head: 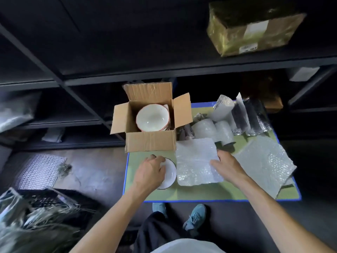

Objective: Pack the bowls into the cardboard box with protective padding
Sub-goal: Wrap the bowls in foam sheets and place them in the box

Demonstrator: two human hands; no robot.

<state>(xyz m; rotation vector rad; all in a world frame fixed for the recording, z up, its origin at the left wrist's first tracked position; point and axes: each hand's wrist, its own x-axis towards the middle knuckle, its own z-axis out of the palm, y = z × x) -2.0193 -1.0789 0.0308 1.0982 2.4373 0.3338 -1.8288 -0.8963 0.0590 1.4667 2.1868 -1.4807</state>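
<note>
The room is dark. Light from above lands on the green mat [191,194], so the middle is brightest. The shelves [109,52] behind are nearly black. The bowl [170,172] at the left hand [150,169] and the bubble wrap sheet [193,161] at the right hand [228,167] glow white, and the foil rolls [255,119] shine. The whole picture is soft and grainy. Lines bend near the edges, and the straw [40,227] in the bottom left corner is smeared.
</note>
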